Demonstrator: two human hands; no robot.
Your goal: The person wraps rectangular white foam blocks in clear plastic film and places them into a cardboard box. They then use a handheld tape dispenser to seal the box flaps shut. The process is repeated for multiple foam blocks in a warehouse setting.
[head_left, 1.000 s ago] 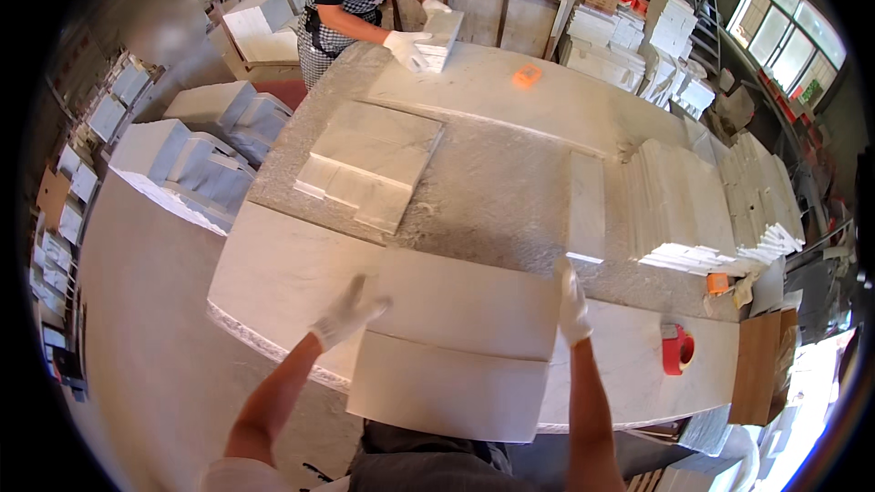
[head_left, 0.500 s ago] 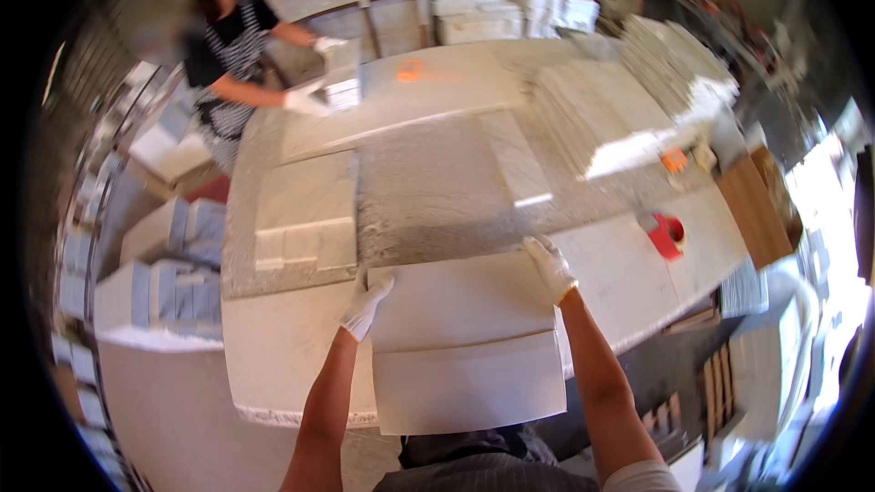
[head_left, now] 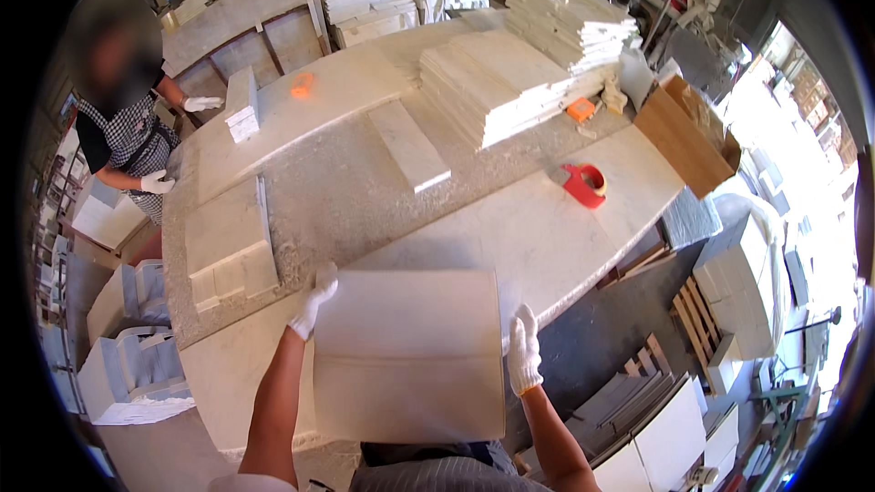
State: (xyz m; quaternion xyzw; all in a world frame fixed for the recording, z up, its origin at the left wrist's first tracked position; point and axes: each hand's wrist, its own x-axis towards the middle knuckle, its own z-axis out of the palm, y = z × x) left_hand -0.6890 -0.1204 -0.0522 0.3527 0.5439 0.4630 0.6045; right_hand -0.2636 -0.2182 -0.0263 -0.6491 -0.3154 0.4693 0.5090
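Observation:
In front of my body is a flat, pale beige cardboard sheet (head_left: 408, 319) with a crease running across its middle. My left hand (head_left: 315, 303), in a white glove, is closed on its upper left edge. My gloved right hand (head_left: 525, 352) is upright beside the sheet's right edge, fingers stretched, with a slight gap between hand and sheet. Beneath and beyond the sheet lies a big stone-topped table with a pale slab (head_left: 510, 237) along its near side. Stacked white stone tiles (head_left: 232, 255) lie ahead of my left hand, and a red tape dispenser (head_left: 584, 186) lies farther right.
Tall stacks of white slabs (head_left: 497, 82) stand at the table's far right, near an open brown carton (head_left: 688, 137). A single narrow slab (head_left: 408, 144) lies mid-table. A co-worker (head_left: 123, 128) in white gloves stands far left by a small tile stack (head_left: 241, 105). Wooden pallets (head_left: 702, 333) are at right.
My right hand has left the sheet's upper right corner and moved down beside its right edge. My view has turned right. The co-worker's hands have come off the small tile stack.

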